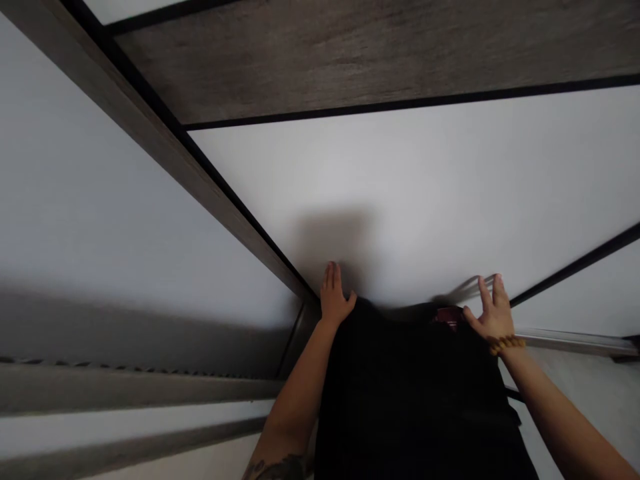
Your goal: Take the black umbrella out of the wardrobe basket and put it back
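Note:
A large panel with a white section (410, 193) and a wood-grain band (390, 57), parted by black strips, fills the view ahead. My left hand (336, 297) is at the white section near its left edge, fingers extended and thumb apart. To the right, my right hand (493, 312) has its fingers spread with the tips at the same white surface, and a beaded bracelet (507, 343) circles that wrist. Neither hand holds anything. Between the arms is the black clothing (415, 393) on my body, with a small dark red patch at its top.
Along the panel's left side runs a wood-grain frame (165, 160) with a black edge. Beyond it stands a pale wall (100, 173). Grey ledges (125, 393) cross the lower left. A pale floor (590, 393) and a metallic rail (570, 339) show at the lower right.

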Motion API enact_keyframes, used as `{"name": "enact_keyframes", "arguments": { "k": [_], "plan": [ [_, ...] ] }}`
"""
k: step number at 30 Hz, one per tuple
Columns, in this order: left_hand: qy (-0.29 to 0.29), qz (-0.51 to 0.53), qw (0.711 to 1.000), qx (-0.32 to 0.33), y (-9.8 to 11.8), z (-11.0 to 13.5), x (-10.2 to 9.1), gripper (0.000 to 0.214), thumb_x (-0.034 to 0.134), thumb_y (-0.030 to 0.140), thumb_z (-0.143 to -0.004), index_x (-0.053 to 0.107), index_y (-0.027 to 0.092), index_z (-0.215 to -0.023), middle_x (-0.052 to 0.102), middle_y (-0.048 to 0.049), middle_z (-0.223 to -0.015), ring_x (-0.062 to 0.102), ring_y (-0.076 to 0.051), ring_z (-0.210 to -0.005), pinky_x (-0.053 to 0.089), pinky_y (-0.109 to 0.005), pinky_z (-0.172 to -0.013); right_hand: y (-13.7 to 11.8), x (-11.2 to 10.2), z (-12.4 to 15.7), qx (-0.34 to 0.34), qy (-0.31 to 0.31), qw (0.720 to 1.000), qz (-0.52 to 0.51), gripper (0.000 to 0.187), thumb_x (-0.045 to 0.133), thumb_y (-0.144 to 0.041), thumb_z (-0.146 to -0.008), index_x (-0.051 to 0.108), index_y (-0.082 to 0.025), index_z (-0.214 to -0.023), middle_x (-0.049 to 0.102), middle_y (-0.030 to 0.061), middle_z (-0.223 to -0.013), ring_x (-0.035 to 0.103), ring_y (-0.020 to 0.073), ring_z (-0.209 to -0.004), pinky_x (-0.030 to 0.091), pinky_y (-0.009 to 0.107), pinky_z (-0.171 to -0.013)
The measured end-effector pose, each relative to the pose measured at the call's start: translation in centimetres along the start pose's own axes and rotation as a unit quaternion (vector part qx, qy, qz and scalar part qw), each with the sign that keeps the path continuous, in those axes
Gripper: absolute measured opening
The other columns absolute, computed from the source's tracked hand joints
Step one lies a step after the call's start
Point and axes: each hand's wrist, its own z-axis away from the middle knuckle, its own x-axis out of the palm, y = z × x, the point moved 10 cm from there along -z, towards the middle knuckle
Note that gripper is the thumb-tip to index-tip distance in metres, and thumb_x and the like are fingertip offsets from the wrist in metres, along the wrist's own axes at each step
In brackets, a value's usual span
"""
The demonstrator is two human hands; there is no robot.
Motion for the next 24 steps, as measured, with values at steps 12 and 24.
{"name": "enact_keyframes", "arguments": {
  "k": [12, 24],
  "plan": [
    [0.028, 0.067, 0.996, -0.045, -0.8, -0.7, -0.3, 0.091, 0.065, 0.024, -0.08, 0.021, 0.011, -0.158, 0.027, -0.0221, -0.162, 0.029, -0.035, -0.15, 0.033, -0.053, -0.12, -1.3, -0.8, -1.1, 0.041, -0.073, 0.993, -0.085, 0.093, 0.057, -0.044, -0.089, 0.005, -0.024, -0.165, -0.016, 0.0085, -0.167, 0.003, 0.0402, -0.153, 0.031, 0.061, -0.119],
    [-0.223, 0.243, 0.938, -0.103, 5.0, 3.5, 10.1, 0.095, 0.055, 0.021, -0.076, 0.012, 0.014, -0.161, 0.062, 0.0083, -0.071, 0.058, -0.012, -0.06, 0.049, -0.025, -0.068, -3.4, 6.6, 2.7, 0.218, -0.181, 0.901, -0.33, 0.102, 0.048, -0.018, -0.075, -0.004, -0.016, -0.163, 0.066, -0.0043, -0.074, 0.064, 0.0175, -0.065, 0.057, 0.032, -0.074]
  ]
}}
